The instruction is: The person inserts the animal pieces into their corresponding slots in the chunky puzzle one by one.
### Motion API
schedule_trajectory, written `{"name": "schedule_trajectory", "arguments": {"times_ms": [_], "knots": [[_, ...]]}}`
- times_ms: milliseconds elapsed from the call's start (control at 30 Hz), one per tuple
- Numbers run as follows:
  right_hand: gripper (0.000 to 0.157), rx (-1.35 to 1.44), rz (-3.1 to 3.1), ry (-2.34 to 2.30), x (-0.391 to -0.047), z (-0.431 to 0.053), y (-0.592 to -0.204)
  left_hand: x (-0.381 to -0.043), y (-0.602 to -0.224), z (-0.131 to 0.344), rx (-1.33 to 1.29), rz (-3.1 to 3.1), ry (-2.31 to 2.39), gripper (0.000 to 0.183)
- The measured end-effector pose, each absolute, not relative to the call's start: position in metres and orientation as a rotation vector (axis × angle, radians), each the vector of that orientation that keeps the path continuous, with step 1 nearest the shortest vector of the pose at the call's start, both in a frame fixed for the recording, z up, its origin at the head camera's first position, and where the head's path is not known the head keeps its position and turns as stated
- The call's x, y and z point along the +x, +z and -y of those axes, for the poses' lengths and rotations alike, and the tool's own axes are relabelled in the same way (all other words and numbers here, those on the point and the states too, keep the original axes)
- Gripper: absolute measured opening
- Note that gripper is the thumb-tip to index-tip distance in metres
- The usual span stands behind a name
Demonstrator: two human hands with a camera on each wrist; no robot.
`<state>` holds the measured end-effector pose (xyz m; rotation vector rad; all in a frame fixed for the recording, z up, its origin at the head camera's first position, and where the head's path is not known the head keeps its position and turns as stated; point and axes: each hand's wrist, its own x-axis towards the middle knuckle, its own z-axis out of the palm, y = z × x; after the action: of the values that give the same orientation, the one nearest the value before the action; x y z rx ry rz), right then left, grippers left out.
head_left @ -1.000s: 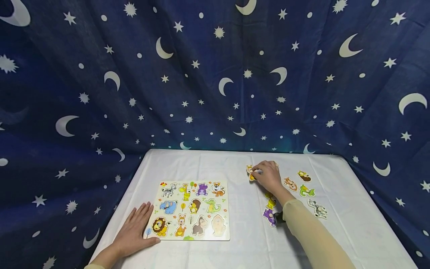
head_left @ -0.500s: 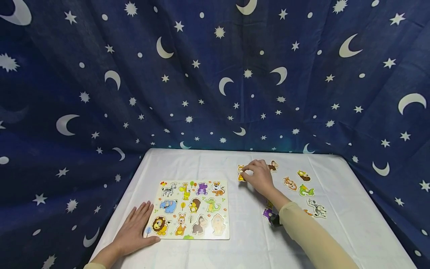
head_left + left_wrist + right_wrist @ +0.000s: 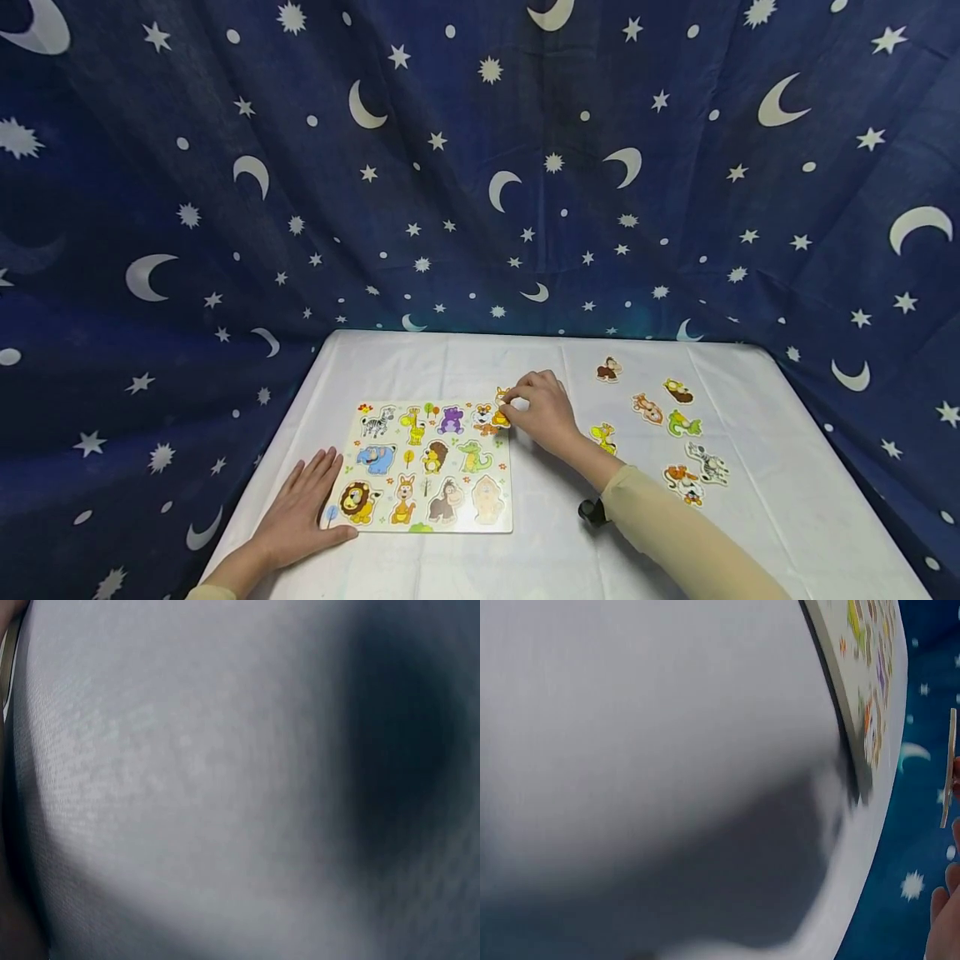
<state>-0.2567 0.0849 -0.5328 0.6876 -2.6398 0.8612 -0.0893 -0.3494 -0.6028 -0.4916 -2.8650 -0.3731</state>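
Observation:
My right hand (image 3: pixel 543 410) pinches a kangaroo puzzle piece (image 3: pixel 500 398) between thumb and fingers, over the far right corner of an animal puzzle board (image 3: pixel 465 531). The piece overlaps the printed tiger in the head view. From the right wrist, the kangaroo piece (image 3: pixel 949 769) appears edge-on, raised above the board (image 3: pixel 844 697), with fingertips at it. My left hand (image 3: pixel 303 508) lies flat at the board's left edge, fingers straight, thumb near the lower left corner. The left wrist view is mostly blurred white cloth, with a sliver of hand at its left.
Loose pieces lie on the white tablecloth (image 3: pixel 547 550) to the right: a gorilla (image 3: pixel 609 370), hedgehog (image 3: pixel 678 391), crocodile (image 3: pixel 684 423), zebra (image 3: pixel 705 463), giraffe (image 3: pixel 603 437), tiger (image 3: pixel 683 483) and an orange-brown one (image 3: pixel 647 409). A starry curtain (image 3: pixel 480 250) hangs behind.
My right hand has carried the kangaroo piece left from among the loose pieces to the board's far right corner. The purple piece is now hidden by the right arm. My left hand stays put.

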Motion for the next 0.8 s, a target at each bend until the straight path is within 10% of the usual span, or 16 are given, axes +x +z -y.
{"name": "schedule_trajectory", "arguments": {"times_ms": [800], "knots": [[0.010, 0.972, 2.701, 0.775, -0.190, 0.011, -0.549, -0.091, -0.600, 0.349, -0.475, 2.914, -0.372, 0.120]]}}
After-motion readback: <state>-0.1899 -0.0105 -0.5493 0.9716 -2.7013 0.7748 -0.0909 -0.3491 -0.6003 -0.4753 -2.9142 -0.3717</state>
